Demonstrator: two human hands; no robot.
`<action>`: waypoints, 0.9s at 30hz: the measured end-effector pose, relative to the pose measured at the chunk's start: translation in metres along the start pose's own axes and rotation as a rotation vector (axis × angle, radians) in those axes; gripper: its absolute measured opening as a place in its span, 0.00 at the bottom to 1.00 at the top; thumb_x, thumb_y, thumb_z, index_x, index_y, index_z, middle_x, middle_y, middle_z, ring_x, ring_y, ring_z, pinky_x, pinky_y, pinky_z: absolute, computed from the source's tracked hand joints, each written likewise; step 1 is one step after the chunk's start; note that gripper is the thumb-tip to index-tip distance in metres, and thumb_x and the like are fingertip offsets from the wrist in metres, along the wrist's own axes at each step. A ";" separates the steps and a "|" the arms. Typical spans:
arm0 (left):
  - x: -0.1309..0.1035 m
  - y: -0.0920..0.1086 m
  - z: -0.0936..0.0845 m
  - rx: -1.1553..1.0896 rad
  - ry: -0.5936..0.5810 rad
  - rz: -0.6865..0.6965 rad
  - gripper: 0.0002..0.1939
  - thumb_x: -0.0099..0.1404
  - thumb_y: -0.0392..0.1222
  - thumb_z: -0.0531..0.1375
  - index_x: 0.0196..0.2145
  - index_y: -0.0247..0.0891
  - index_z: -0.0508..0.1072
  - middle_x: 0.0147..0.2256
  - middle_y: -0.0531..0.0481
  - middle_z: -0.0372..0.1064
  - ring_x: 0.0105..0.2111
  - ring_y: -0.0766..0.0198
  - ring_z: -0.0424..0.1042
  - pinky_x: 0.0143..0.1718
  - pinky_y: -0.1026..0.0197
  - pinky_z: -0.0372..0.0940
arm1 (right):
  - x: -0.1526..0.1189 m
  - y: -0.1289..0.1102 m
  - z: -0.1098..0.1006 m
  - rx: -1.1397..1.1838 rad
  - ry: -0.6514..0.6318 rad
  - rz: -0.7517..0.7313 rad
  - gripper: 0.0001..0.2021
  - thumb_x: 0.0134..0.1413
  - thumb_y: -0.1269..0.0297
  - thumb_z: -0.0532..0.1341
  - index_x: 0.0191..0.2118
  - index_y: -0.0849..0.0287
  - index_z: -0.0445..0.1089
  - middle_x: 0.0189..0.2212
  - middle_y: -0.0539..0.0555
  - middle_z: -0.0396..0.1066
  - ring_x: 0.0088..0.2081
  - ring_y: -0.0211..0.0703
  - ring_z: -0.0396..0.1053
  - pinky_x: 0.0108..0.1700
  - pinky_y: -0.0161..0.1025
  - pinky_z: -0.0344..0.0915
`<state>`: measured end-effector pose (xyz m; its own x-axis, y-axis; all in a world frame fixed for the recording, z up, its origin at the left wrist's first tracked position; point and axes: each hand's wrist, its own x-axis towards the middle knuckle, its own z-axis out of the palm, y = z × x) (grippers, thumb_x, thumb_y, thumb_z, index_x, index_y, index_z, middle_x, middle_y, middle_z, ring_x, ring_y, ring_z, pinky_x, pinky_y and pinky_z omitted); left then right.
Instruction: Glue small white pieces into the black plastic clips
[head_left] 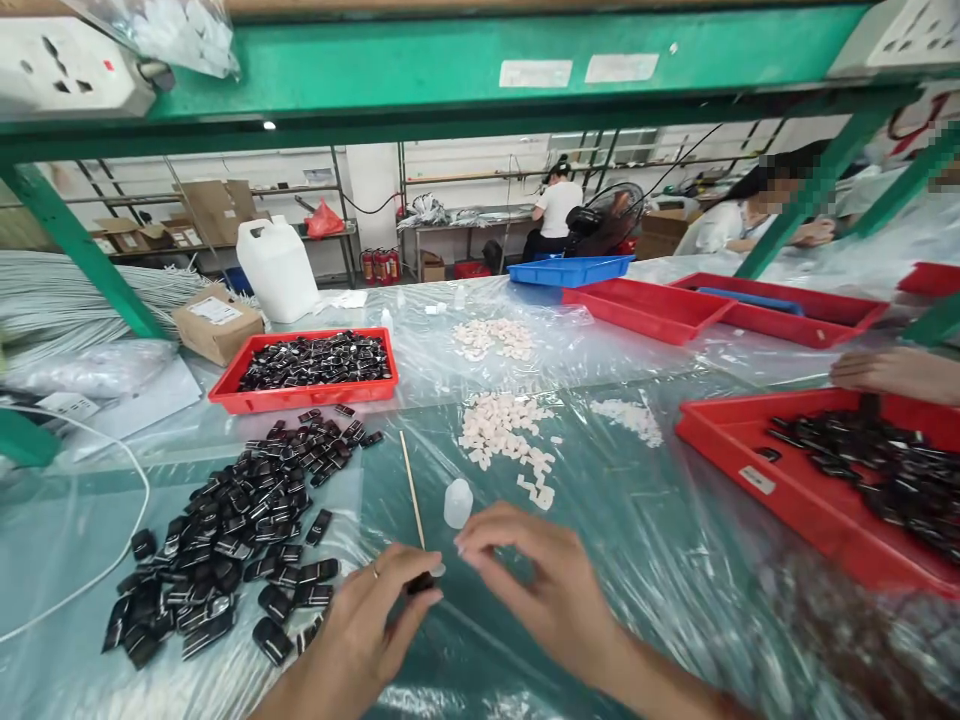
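Observation:
My left hand [367, 620] pinches a small black plastic part [420, 583] between thumb and forefinger. At its tip shows a whitish bit [438, 570]. My right hand [551, 585] is close by on the right, thumb and fingertips drawn together; whatever is between them is too small to make out. Just beyond the fingers stands a small translucent plastic cup [458, 503]. A thin wooden stick [411, 490] lies on the plastic-covered table. Loose black plastic parts [232, 520] are heaped to the left, and small whitish pieces [499, 425] lie scattered farther back.
A red tray [304, 400] of black parts sits at back left, near a white jug [277, 270] and cardboard box [217, 322]. Another red tray [750, 500] is on the right, with a co-worker's hand [900, 372] over it. A green beam [420, 70] crosses above.

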<state>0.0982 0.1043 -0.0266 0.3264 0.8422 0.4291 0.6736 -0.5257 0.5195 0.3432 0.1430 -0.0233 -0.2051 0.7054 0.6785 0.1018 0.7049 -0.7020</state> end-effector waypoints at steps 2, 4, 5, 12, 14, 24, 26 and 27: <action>0.001 0.005 0.002 -0.065 -0.069 -0.016 0.15 0.71 0.47 0.60 0.54 0.59 0.68 0.41 0.59 0.76 0.33 0.66 0.78 0.35 0.67 0.75 | -0.007 -0.008 0.011 0.023 -0.053 -0.044 0.11 0.72 0.73 0.75 0.47 0.45 0.88 0.39 0.49 0.93 0.35 0.44 0.91 0.39 0.35 0.89; 0.002 0.007 0.005 -0.104 -0.098 -0.047 0.13 0.71 0.46 0.61 0.52 0.58 0.69 0.38 0.59 0.76 0.29 0.67 0.76 0.31 0.67 0.73 | -0.009 -0.008 0.014 0.026 -0.062 -0.053 0.14 0.71 0.76 0.75 0.49 0.44 0.87 0.41 0.51 0.93 0.35 0.45 0.91 0.40 0.36 0.90; 0.002 0.006 0.008 -0.115 -0.089 -0.054 0.13 0.70 0.46 0.61 0.51 0.58 0.69 0.37 0.59 0.75 0.28 0.67 0.75 0.30 0.67 0.73 | -0.009 -0.007 0.014 0.027 -0.061 -0.051 0.14 0.71 0.76 0.74 0.49 0.44 0.87 0.41 0.51 0.93 0.36 0.46 0.92 0.40 0.36 0.90; 0.002 0.006 0.015 -0.192 -0.021 -0.025 0.08 0.71 0.45 0.60 0.48 0.52 0.72 0.36 0.57 0.74 0.30 0.67 0.75 0.29 0.69 0.70 | -0.012 -0.001 0.018 0.086 -0.024 0.005 0.10 0.75 0.71 0.76 0.48 0.43 0.87 0.39 0.49 0.93 0.35 0.46 0.91 0.40 0.36 0.90; 0.004 0.009 0.013 -0.213 -0.026 -0.034 0.07 0.72 0.46 0.59 0.47 0.51 0.72 0.36 0.56 0.74 0.30 0.67 0.75 0.28 0.69 0.70 | -0.015 0.000 0.022 0.107 -0.001 0.028 0.09 0.76 0.69 0.76 0.49 0.42 0.87 0.39 0.49 0.93 0.36 0.46 0.92 0.40 0.36 0.90; 0.007 0.020 0.009 -0.329 0.036 -0.027 0.04 0.71 0.45 0.62 0.44 0.51 0.72 0.33 0.59 0.75 0.28 0.70 0.75 0.27 0.72 0.70 | -0.022 0.005 0.028 0.146 0.029 0.036 0.05 0.76 0.65 0.77 0.47 0.43 0.90 0.38 0.52 0.92 0.36 0.50 0.92 0.40 0.40 0.91; 0.006 0.021 0.010 -0.341 0.063 -0.026 0.03 0.71 0.46 0.62 0.43 0.50 0.73 0.33 0.59 0.75 0.27 0.71 0.75 0.27 0.72 0.70 | -0.022 0.004 0.027 0.149 0.023 0.040 0.05 0.76 0.65 0.77 0.47 0.44 0.90 0.38 0.53 0.92 0.36 0.51 0.92 0.39 0.41 0.91; 0.005 0.020 0.011 -0.340 0.054 -0.042 0.04 0.71 0.46 0.62 0.43 0.51 0.73 0.32 0.60 0.75 0.27 0.70 0.75 0.27 0.72 0.70 | -0.022 0.004 0.026 0.153 0.019 0.041 0.05 0.76 0.65 0.77 0.47 0.44 0.90 0.37 0.53 0.92 0.36 0.51 0.92 0.39 0.41 0.91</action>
<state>0.1210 0.0992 -0.0222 0.2615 0.8611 0.4360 0.4236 -0.5083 0.7498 0.3225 0.1287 -0.0469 -0.1855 0.7358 0.6513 -0.0401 0.6566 -0.7532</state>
